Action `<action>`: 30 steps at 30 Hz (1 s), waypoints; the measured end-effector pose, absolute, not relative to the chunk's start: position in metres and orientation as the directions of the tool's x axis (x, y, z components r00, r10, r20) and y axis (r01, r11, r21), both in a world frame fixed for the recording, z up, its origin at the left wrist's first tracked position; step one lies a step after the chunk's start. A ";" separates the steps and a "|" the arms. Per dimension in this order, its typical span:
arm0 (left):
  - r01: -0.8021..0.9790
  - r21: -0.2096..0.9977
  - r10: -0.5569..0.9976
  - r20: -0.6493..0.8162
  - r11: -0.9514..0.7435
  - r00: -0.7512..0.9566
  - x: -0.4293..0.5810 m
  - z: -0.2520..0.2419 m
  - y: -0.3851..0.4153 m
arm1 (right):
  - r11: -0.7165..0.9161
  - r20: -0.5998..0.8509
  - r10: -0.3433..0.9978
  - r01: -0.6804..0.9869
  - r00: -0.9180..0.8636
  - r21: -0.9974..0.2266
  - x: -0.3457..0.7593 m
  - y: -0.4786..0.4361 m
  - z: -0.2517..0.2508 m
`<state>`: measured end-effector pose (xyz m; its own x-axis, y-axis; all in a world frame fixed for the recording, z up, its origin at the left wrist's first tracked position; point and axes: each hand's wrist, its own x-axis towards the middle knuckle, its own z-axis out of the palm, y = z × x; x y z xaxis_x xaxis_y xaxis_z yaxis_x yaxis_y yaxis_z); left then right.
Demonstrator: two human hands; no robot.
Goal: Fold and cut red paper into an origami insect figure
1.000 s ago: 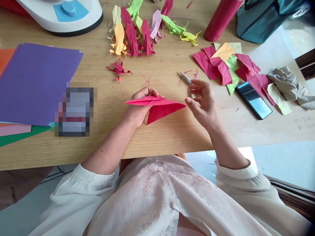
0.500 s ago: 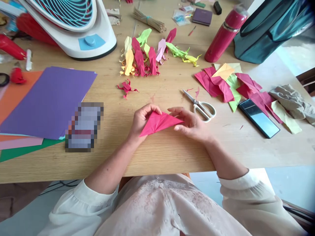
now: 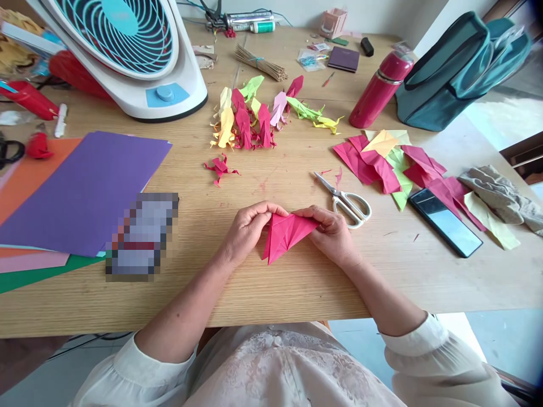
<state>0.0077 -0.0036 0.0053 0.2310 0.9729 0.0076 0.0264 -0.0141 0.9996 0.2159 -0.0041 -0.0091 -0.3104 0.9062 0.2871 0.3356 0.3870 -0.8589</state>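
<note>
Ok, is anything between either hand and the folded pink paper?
Nothing visible: the left hand and right hand both hold the folded pink paper directly. The nearby scissors lie on the table just beyond the right hand, not between it and the paper.

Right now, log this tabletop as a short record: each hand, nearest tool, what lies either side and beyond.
left hand: pinches folded pink paper
right hand: holds the paper's right end
nearest tool: scissors, beside the right hand
left side: purple sheet atop other coloured sheets
right side: phone, loose creased papers, grey cloth
beyond: paper figures, fan
</note>
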 end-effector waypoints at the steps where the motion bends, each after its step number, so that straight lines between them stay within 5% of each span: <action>1: 0.022 1.000 0.970 -0.008 0.003 0.243 0.008 0.005 -0.004 | 0.396 0.296 0.904 0.345 -0.308 -0.851 0.215 -0.004 -0.010; 9: -0.001 0.993 0.948 -0.116 0.121 0.297 0.012 0.002 -0.005 | 0.477 0.385 0.876 0.416 -0.289 -0.774 0.214 -0.005 -0.011; 17: 0.005 0.995 0.961 -0.096 0.098 0.258 0.013 -0.006 0.000 | 0.342 0.301 0.932 0.213 -0.204 -0.915 0.217 0.009 -0.021; 30: -0.041 0.993 0.972 -0.096 0.107 0.216 0.018 -0.004 -0.002 | 0.186 0.174 0.975 0.086 -0.135 -0.979 0.216 0.011 -0.024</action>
